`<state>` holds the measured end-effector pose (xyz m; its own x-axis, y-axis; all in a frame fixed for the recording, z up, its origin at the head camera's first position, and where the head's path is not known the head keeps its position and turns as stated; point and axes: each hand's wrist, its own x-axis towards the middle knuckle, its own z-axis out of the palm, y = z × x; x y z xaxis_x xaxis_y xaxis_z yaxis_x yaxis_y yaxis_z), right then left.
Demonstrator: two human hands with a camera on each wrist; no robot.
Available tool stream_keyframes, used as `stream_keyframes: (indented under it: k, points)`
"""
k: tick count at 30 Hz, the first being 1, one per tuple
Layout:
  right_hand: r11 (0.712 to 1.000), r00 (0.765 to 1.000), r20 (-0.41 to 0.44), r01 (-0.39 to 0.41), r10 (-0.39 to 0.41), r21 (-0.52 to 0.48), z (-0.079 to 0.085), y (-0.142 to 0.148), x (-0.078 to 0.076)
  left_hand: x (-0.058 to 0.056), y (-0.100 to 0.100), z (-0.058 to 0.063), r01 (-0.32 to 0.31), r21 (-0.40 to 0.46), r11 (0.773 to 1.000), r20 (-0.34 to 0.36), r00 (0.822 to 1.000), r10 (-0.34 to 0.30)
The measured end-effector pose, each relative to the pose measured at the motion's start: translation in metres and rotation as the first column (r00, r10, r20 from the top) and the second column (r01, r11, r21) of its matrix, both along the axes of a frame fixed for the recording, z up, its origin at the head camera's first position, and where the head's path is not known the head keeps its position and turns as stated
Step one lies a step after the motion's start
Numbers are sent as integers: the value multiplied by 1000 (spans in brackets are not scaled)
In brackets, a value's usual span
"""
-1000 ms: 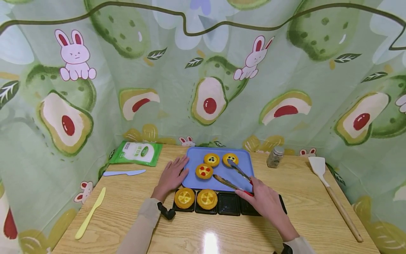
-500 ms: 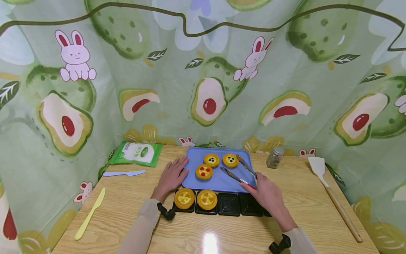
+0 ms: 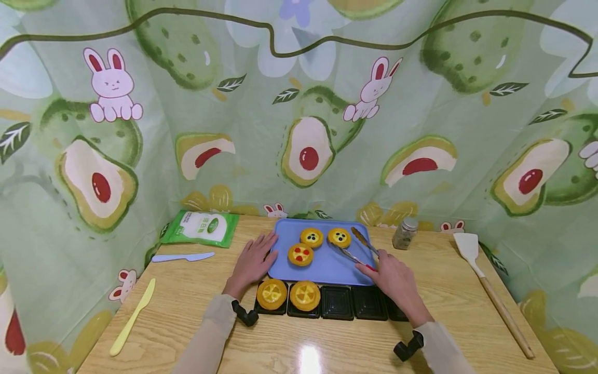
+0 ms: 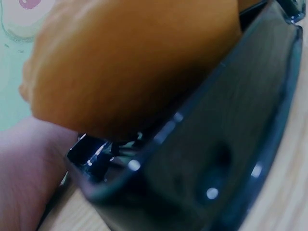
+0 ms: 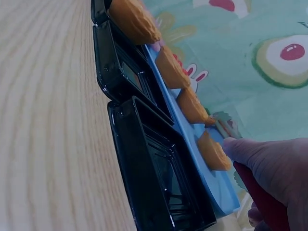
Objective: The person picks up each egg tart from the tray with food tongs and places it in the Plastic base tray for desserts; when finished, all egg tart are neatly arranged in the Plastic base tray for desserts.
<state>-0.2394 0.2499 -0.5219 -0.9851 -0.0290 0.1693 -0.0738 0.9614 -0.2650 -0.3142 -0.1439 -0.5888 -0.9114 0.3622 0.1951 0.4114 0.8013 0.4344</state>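
My right hand (image 3: 396,278) grips a pair of tongs (image 3: 353,257) by the red handles; the tongs' arms are spread. Their tips stand on either side of the right egg tart (image 3: 339,238) with dark blue berries, one right at its lower left edge, the other apart on its right. Beside it on the blue tray (image 3: 322,272) lie a second berry tart (image 3: 311,237) and a tart with red pieces (image 3: 300,254). My left hand (image 3: 252,262) rests with fingers extended at the tray's left edge. In the left wrist view, a large tart (image 4: 130,62) hides most of that hand.
In front of the tray runs a row of black square boxes (image 3: 337,303); the two leftmost hold larger tarts (image 3: 305,295). Around lie a green packet (image 3: 202,228), a blue knife (image 3: 183,257), a yellow knife (image 3: 133,318), a glass shaker (image 3: 405,233) and a white spatula (image 3: 495,297).
The tongs have drawn back from over the right berry tart, turned, and moved forward again to straddle it. The tarts and my left hand have stayed in place.
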Motion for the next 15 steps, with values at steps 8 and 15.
stream_keyframes:
  k: [8,15]
  points:
    - [1000,999,50,10,-11,16,-1,-4,-9,1,1,2,-1,-5,1000,4,1000,1]
    - [1000,997,82,8,-9,12,0,-7,-15,1,1,1,-4,-5,1000,-1,1000,4]
